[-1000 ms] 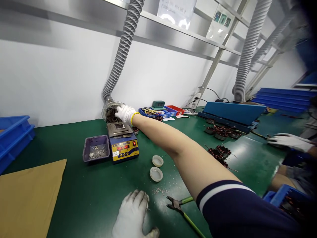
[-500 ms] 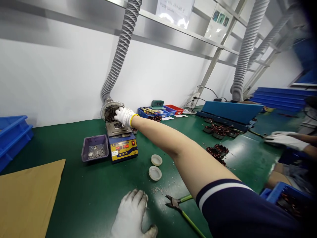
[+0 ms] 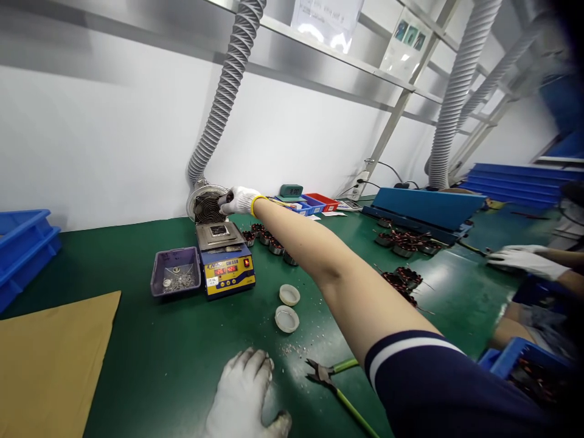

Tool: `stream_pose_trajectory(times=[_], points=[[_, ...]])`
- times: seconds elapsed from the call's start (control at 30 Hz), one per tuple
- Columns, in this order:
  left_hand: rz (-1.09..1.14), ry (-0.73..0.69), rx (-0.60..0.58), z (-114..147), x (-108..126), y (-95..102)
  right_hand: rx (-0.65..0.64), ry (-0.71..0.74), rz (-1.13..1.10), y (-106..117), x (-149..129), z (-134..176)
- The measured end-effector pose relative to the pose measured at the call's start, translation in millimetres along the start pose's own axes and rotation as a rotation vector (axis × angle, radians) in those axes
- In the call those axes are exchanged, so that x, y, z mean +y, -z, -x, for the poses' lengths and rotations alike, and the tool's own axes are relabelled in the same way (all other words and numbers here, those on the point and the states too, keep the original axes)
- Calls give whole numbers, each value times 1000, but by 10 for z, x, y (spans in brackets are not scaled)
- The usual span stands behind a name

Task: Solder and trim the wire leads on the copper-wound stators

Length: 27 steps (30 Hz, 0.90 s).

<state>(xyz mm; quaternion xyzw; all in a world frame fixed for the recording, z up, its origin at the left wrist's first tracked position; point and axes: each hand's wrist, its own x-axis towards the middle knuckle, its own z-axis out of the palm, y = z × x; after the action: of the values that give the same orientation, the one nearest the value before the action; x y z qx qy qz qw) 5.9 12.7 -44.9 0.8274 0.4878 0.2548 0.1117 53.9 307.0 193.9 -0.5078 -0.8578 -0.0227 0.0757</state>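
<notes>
A: What is the right hand (image 3: 243, 201) doing?
B: It reaches to the far side, in a white knit glove with a yellow cuff edge. Its fingers are bent around a small dark piece (image 3: 225, 199), pinching it. The piece looks stubby and rounded; finer detail is too small to read.

A: Where is that piece, exactly?
B: Held up in front of the round hood (image 3: 207, 207), above the heater (image 3: 230, 277). The hood has rings of thin wire and hangs off a ribbed grey hose (image 3: 225, 91). The heater has a flat, dull metal top with a square opening, and a yellow front with red digits.

A: And the left hand (image 3: 241, 395)?
B: Near, palm down on the smooth green bench (image 3: 159, 365). The fingers lie side by side, slightly bent, with the thumb apart. Its white glove is greyed at the fingertips. I cannot tell whether anything lies under the palm.

A: What is around it?
B: To its right, cutters (image 3: 323, 372) with slim green handles and dark metal blades, and pale crumbs (image 3: 292, 350). Farther off, two shallow round dishes (image 3: 286, 319), whitish. Left of the heater, a purple bin (image 3: 156, 274) with silvery bits; right of it, dark round coils (image 3: 276, 245), partly behind the forearm.
</notes>
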Motion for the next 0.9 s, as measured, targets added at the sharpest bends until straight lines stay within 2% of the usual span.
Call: stream_pose_trajectory(times=[0.23,0.33,0.43,0.57,0.67,0.73,0.8,0.9], points=[[25,18,57,12,20,-3,61,-60,-170,-368,-243,-33],[78,28,80,13,28,-14,66,-77,-209,-458,-293,-31],[218,78,83,9,51,-7,89,-93,-263,-436,-296,-6],[353,128,93,6,77,33,164,-116,-372,-218,-240,108],[426,162,130,10,64,48,219,-130,-483,-32,-223,360],[494,215,194,15,48,40,243,-128,-577,6,-260,644],[584,280,286,23,46,34,240,-126,-679,-77,-338,1011],[753,357,436,47,102,87,186,-115,-826,-427,-510,1642]])
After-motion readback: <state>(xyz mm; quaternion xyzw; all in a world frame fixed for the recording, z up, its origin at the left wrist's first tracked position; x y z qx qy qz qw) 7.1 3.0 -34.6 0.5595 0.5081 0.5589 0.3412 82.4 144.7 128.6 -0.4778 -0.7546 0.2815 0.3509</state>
